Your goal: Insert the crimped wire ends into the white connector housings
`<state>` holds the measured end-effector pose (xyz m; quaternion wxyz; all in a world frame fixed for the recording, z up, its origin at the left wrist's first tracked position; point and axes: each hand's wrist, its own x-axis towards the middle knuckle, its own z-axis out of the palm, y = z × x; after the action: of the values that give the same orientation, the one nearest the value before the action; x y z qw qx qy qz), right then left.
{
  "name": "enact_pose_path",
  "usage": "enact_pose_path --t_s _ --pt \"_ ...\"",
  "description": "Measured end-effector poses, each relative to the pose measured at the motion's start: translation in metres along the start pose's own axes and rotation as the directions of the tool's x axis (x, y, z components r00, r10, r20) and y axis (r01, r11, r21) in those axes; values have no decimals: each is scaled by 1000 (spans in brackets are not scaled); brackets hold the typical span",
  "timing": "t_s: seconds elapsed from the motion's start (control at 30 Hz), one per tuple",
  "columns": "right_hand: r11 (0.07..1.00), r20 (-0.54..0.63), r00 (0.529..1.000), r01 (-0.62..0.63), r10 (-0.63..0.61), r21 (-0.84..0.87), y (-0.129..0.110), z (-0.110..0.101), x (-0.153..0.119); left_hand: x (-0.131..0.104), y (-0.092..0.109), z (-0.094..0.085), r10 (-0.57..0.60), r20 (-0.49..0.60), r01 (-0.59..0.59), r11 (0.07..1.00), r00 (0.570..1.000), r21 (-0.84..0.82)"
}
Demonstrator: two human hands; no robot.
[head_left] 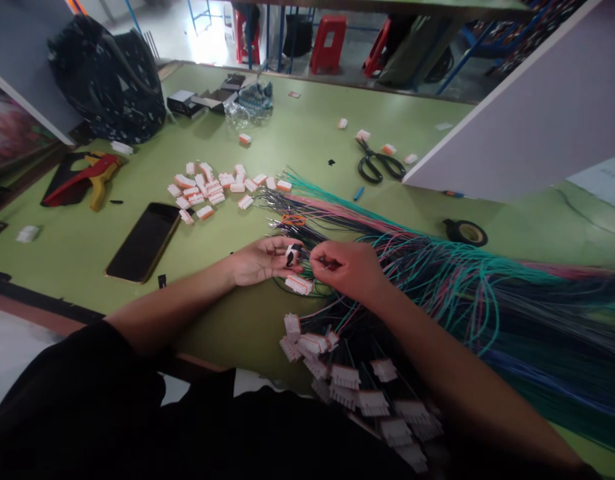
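Observation:
My left hand [257, 262] is palm up, thumb and fingers closed around a small white connector [292, 254] with a black patch on it. Just to the right, my right hand [350, 268] is curled in a pinch on a thin dark wire at the connector's side; its fingertips partly hide the wire. Below the hands lies a white and orange connector [299, 285]. A long bundle of green, pink and dark wires [437, 250] runs off to the right. Wired connectors [345, 377] are heaped near my body.
Loose connectors [207, 185] are scattered beyond my left hand. A phone [143, 242] and a red and yellow hand tool [90, 181] lie left. Scissors [375, 161], black tape [465, 233] and a white panel [527, 100] are at right. A dark bag [107, 80] stands back left.

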<state>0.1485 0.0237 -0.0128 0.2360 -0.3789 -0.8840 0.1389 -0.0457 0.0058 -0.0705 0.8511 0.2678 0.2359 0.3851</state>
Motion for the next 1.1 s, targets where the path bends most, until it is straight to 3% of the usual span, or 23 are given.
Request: enact_pose_path --t_s 0.47,0.7,0.9,1.1 --pt "983 -43 993 106 -114 -151 2 3 -3 -1 1 -1 -5 -21 6 1000 1000 27" --pt "979 -19 996 81 -86 -188 0 5 -3 -2 2 1 -26 -21 26 1000 999 -2" --pt "993 -11 997 73 -75 -97 -1 2 -3 -2 4 3 -40 -2 40 999 999 -4" --pt "976 0 996 90 -92 -197 -1 4 -4 -2 4 3 -36 -9 36 999 999 2"
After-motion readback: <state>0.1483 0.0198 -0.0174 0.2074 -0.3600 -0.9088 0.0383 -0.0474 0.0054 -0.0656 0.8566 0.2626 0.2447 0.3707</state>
